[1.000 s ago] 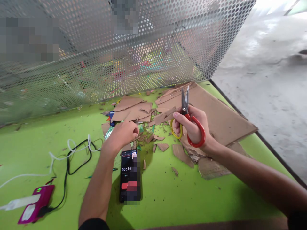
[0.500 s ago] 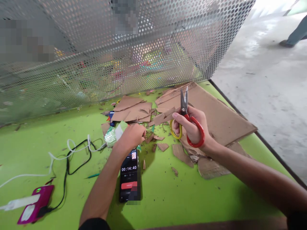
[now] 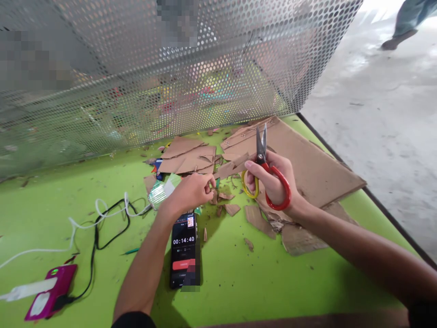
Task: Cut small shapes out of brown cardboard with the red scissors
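Observation:
My right hand (image 3: 273, 180) is closed around a pair of scissors (image 3: 261, 152) with one red and one yellow handle. The blades point up and stand slightly apart, with nothing between them. My left hand (image 3: 191, 189) is curled with fingers and thumb close together, over small cardboard scraps (image 3: 232, 209); whatever the fingers hold, if anything, is hidden. Behind the scissors lies a large cardboard sheet (image 3: 317, 175). Beyond my left hand is a stack of cardboard pieces (image 3: 187, 157). Below my left wrist a phone (image 3: 183, 250) displays a timer.
Green tabletop (image 3: 246, 291) extends under everything. A perforated metal panel (image 3: 164, 86) stands along the back. At left lie a magenta power bank (image 3: 56, 289), a white cable (image 3: 37, 249) and a black cable (image 3: 96, 237). Another person's leg (image 3: 406, 23) shows on the floor at upper right.
My left hand has shifted slightly right, and more of its curled fingers show. My right hand and the scissors stay nearly still. The other person's leg has moved left and away.

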{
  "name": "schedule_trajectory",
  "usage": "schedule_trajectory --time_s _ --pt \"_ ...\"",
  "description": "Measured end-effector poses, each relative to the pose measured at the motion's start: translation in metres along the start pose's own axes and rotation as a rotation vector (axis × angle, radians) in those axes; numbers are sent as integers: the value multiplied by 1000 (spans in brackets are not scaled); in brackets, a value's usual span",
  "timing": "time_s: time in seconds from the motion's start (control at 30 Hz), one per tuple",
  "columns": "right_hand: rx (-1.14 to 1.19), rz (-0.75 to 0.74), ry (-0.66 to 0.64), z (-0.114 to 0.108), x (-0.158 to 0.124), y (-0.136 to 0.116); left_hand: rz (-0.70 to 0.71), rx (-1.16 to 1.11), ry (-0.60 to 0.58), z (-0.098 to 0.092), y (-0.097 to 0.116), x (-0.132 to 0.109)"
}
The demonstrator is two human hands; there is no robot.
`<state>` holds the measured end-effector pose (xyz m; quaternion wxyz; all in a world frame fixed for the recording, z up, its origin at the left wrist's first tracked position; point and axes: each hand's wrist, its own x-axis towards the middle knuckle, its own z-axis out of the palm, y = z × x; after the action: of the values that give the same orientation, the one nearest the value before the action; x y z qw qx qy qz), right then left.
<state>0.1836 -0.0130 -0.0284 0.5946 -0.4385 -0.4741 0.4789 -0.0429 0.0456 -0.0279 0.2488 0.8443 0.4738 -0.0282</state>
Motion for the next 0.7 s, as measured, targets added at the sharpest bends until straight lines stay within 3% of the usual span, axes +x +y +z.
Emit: schedule_trajectory --time_s 0.17,0.33,0.6,0.7 --pt "4 8 7 0 0 -1 40 -183 -100 0 -6 4" --pt "-7 9 9 2 1 -2 -25 -319 -145 -3 -12 5" --pt "-9 -4 -4 0 0 0 -113 -187 -174 -4 -13 4" --pt "-12 -3 -3 0 0 0 -135 -102 -128 -2 -13 4"
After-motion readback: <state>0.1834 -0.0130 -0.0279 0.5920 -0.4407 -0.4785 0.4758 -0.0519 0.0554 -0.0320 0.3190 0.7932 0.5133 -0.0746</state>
